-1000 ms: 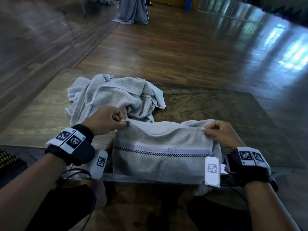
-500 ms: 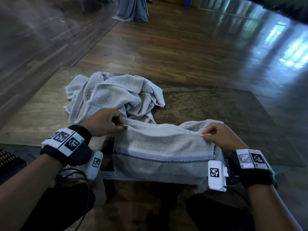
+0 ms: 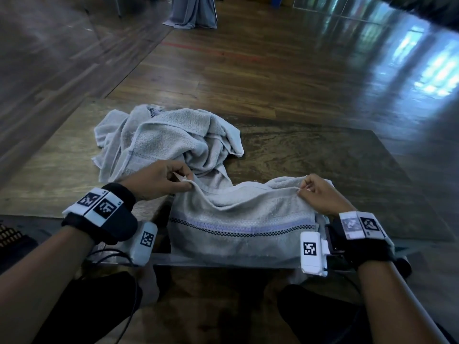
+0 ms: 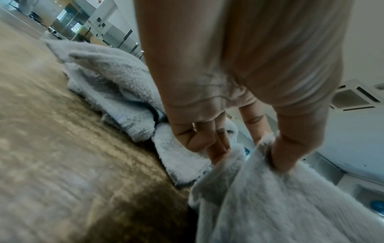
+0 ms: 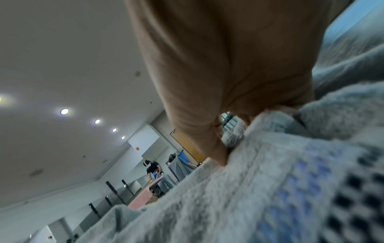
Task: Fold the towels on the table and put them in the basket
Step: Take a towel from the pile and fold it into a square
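Note:
A grey towel (image 3: 243,219) with a checked and lilac stripe lies at the table's near edge, its front part hanging over that edge. My left hand (image 3: 161,181) pinches its upper left corner, thumb and fingers closed on the cloth (image 4: 264,148). My right hand (image 3: 316,192) pinches the upper right corner, seen close up with the striped towel (image 5: 270,189) in the right wrist view. The held edge sags in the middle between the hands. A second, crumpled grey towel (image 3: 169,140) lies just behind, also in the left wrist view (image 4: 108,85). No basket shows.
The brown wooden table (image 3: 323,170) stretches right and behind the towels. Beyond it is a shiny wooden floor (image 3: 273,58) with a grey draped cloth (image 3: 193,11) far back. A dark woven thing (image 3: 10,234) sits at the left edge. My knees are under the table.
Both hands have kept their pinch on the towel's corners and drawn slightly toward each other, so the top edge, taut a second ago, now sags in the middle.

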Motion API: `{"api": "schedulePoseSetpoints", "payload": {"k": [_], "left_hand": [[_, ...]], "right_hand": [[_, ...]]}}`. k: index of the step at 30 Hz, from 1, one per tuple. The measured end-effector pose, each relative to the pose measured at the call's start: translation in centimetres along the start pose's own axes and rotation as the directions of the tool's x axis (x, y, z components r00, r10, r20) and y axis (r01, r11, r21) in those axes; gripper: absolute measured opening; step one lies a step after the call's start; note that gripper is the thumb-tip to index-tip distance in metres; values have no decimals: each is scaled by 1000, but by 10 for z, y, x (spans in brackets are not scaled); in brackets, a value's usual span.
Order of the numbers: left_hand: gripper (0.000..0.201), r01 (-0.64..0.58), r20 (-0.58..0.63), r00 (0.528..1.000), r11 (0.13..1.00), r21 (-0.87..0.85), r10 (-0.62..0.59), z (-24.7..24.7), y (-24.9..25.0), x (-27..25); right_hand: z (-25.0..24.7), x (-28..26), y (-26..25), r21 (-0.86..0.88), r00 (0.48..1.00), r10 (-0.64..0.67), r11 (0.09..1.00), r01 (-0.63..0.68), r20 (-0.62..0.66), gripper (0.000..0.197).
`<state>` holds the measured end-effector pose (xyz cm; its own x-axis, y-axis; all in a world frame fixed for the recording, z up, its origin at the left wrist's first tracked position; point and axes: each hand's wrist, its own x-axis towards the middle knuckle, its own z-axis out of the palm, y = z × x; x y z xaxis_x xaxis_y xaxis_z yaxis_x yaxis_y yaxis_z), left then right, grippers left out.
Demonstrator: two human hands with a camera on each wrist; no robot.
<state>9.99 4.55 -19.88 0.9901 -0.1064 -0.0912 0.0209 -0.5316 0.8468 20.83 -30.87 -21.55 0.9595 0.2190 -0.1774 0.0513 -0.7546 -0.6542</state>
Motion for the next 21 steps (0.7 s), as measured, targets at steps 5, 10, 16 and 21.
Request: {"api": "schedulePoseSetpoints", "payload": {"k": [5, 10, 16, 21], "left_hand": [[8, 72, -88, 994, 991, 108, -63, 5, -4, 7], [8, 59, -219, 975, 992, 108, -34, 4, -7, 6], [9, -56, -262, 962, 996, 75, 74, -2, -4, 1], [8, -89, -332, 938, 995, 47, 99, 0, 1, 0]], "right_hand": [[11, 3, -8, -116, 995, 69, 990, -77, -73, 19], [1, -4, -14, -56, 995, 47, 997, -52, -88, 17], [-23, -21, -2, -14, 977, -197, 980, 196, -84, 18], [-29, -26, 8, 116, 944, -301, 941, 317, -137, 33]]}}
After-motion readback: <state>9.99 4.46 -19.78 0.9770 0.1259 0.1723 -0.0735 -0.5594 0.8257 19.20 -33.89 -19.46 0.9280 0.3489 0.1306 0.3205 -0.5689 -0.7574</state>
